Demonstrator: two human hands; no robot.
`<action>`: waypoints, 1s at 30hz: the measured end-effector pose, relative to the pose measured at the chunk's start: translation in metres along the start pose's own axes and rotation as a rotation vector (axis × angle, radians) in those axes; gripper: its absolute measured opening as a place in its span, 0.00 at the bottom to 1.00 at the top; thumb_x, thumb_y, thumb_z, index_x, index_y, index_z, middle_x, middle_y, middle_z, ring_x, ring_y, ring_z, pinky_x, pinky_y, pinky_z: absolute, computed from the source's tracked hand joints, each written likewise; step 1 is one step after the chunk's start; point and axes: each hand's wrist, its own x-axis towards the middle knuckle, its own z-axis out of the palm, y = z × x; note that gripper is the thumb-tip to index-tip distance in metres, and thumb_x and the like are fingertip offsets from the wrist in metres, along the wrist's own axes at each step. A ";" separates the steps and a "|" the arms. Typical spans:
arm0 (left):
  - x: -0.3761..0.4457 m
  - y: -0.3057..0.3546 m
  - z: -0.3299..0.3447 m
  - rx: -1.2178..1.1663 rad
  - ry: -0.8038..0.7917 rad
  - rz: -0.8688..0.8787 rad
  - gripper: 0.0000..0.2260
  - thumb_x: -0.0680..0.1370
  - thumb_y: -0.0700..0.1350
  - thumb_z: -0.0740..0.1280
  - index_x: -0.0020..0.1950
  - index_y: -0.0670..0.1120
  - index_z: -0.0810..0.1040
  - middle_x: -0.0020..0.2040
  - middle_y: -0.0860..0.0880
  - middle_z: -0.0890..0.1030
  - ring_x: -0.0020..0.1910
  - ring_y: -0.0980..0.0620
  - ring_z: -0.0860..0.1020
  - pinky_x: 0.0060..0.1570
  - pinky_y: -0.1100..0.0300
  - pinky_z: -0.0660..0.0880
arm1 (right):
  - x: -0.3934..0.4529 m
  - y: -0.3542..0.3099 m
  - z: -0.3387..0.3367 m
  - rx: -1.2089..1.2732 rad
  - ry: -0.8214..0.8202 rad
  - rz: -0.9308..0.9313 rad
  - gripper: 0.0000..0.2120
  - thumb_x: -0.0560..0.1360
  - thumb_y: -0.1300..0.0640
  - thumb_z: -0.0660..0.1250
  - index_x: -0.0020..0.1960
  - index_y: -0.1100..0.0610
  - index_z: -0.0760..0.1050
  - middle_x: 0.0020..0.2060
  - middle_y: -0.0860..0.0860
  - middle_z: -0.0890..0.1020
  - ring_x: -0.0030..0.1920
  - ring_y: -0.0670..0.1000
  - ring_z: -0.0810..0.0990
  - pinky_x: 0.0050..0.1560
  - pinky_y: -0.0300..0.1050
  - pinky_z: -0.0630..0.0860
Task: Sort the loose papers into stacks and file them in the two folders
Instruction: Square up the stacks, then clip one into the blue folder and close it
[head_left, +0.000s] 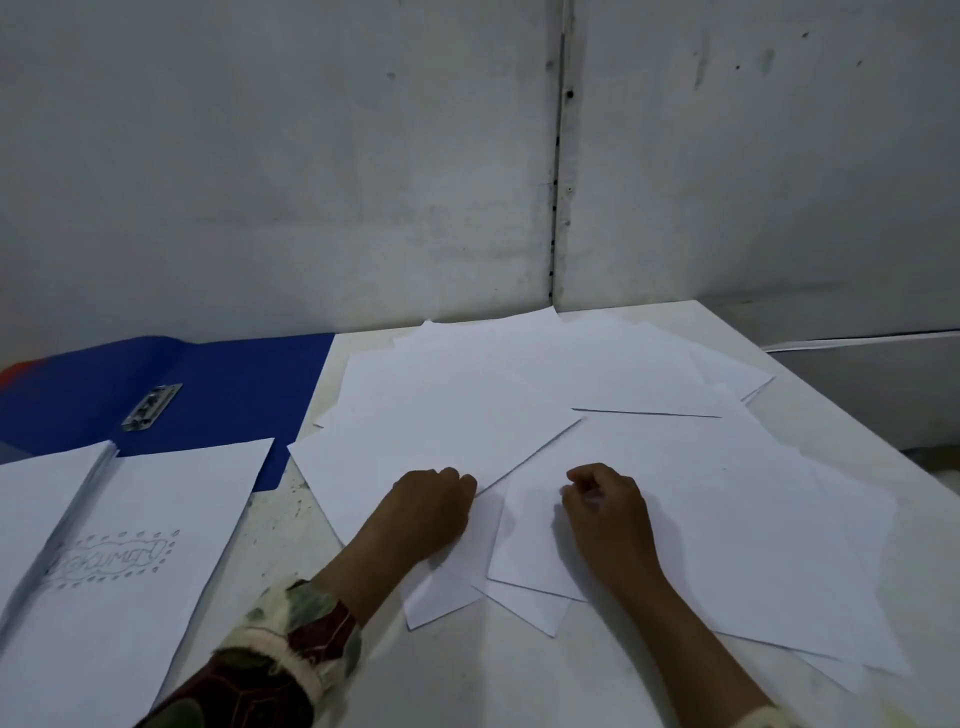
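My right hand (608, 512) lies on the top sheet (675, 499) of the loose papers (467, 405), with the fingers curled and the fingertips drawn together on the paper. It looks like a small pinch at the surface, but I cannot tell if any paper is really caught between them. My left hand (428, 512) rests beside it, near but apart, on another sheet (415, 447). Its fingers are bent under, so I cannot tell if they hold the edge of this sheet or only press on it.

The loose papers spread out in a wide, untidy fan over the white table (519, 675), overlapping at many angles, from my hands up to the grey wall (311, 156). To the left, well apart, lie two neater stacks (156, 545); the right one shows a pencil drawing (111, 556) with dots around it. Behind these stacks an open blue folder (234, 374) lies flat, with a metal clip (151, 407) on it. At its far left edge I see a bit of red (15, 371). A patterned sleeve (280, 660) covers my left forearm.
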 end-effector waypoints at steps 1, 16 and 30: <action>0.002 0.000 0.002 -0.002 0.038 -0.002 0.15 0.49 0.42 0.77 0.21 0.48 0.69 0.18 0.50 0.67 0.12 0.53 0.59 0.32 0.66 0.34 | 0.000 0.000 0.000 0.001 -0.002 -0.004 0.07 0.74 0.63 0.64 0.50 0.56 0.78 0.39 0.38 0.71 0.49 0.49 0.74 0.49 0.37 0.66; 0.014 0.055 -0.032 -1.059 0.066 -0.208 0.13 0.77 0.43 0.58 0.33 0.48 0.62 0.30 0.52 0.67 0.29 0.54 0.62 0.31 0.61 0.59 | 0.028 0.017 -0.070 -0.161 0.119 0.138 0.15 0.73 0.55 0.68 0.58 0.56 0.75 0.59 0.55 0.75 0.62 0.56 0.72 0.59 0.46 0.68; 0.013 0.070 -0.024 -1.277 0.073 -0.420 0.14 0.78 0.39 0.56 0.32 0.46 0.62 0.31 0.52 0.67 0.30 0.57 0.63 0.30 0.66 0.61 | 0.099 0.023 -0.105 -0.881 -0.351 0.060 0.45 0.63 0.32 0.69 0.72 0.51 0.58 0.68 0.52 0.68 0.69 0.55 0.63 0.67 0.49 0.60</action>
